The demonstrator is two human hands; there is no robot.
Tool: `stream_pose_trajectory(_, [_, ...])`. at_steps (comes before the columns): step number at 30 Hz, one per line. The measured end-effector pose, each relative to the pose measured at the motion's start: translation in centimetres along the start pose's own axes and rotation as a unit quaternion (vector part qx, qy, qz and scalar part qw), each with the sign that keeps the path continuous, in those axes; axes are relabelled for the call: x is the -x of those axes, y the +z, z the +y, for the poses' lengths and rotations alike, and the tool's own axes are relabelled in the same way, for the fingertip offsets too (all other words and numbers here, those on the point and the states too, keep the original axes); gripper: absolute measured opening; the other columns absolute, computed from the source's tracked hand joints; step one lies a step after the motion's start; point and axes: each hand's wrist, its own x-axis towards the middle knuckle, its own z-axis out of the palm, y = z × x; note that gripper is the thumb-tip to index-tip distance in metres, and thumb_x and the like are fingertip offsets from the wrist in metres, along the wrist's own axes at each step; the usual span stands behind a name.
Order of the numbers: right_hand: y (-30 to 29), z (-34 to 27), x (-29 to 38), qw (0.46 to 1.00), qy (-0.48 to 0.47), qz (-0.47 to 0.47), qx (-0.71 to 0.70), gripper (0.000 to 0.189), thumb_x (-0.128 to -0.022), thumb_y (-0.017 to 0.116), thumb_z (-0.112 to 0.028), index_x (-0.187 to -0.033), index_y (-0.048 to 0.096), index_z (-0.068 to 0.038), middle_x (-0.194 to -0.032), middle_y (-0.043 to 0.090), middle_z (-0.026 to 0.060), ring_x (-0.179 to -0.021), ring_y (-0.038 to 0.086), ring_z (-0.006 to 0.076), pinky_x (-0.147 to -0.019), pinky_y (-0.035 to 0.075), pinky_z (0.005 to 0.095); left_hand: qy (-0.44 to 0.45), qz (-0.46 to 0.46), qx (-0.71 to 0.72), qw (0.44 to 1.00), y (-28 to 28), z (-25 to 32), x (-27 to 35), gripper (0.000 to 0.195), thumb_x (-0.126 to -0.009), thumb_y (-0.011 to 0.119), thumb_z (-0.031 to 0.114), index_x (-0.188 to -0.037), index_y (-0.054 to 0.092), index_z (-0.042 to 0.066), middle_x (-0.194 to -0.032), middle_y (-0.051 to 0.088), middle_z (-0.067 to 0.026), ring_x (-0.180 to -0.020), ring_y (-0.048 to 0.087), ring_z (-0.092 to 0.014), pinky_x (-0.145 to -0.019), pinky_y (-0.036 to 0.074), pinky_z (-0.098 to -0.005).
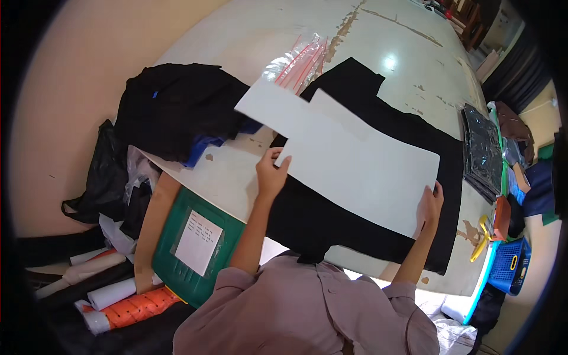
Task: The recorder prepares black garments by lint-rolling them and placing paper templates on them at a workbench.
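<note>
A flat white board (355,151), cut with a notched narrow end, is held between my two hands above a black garment (306,222). My left hand (273,171) grips the board's left edge near the notch, thumb on top. At the far right corner, my right hand (430,206) holds the board's short edge. The black garment lies spread on the white table and shows around the board. Clear plastic bags with red strips (299,62) lie at the board's narrow end.
Folded black garments (177,106) are piled on the left, over blue cloth. A green bin lid (168,248) bears a written sheet. On the right are packed black clothes (481,151), yellow scissors (481,239) and a blue basket (510,268). The white table (412,53) has peeling patches.
</note>
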Motion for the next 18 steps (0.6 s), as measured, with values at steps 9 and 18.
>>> stream_pose_trajectory(9, [-0.8,-2.2,2.2,0.997,0.042,-0.038,0.043,0.054,-0.082,0.048,-0.007,-0.130,0.023,-0.002,-0.121,0.040,0.0149,-0.112,0.039,0.0215,-0.093,0.030,0.0277,0.182,0.005,-0.033,0.983,3.1,2.2,2.3,0.032,-0.075,0.056,0.000,-0.107,0.052,-0.001,-0.099,0.055,-0.0158,-0.078,0.057,-0.023,-0.064,0.045,-0.0267])
stream_pose_trajectory(18, [3.5,-4.6,2.7,0.988,-0.042,-0.064,-0.132,0.057,-0.080,0.046,0.000,-0.130,0.019,0.000,-0.124,0.037,0.0151,-0.111,0.039,0.0218,-0.094,0.029,0.0295,-0.031,0.063,0.046,0.996,-0.3,-4.0,-0.7,0.036,-0.072,0.060,0.003,-0.107,0.053,-0.001,-0.080,0.058,-0.0082,-0.065,0.055,-0.015,-0.059,0.043,-0.0243])
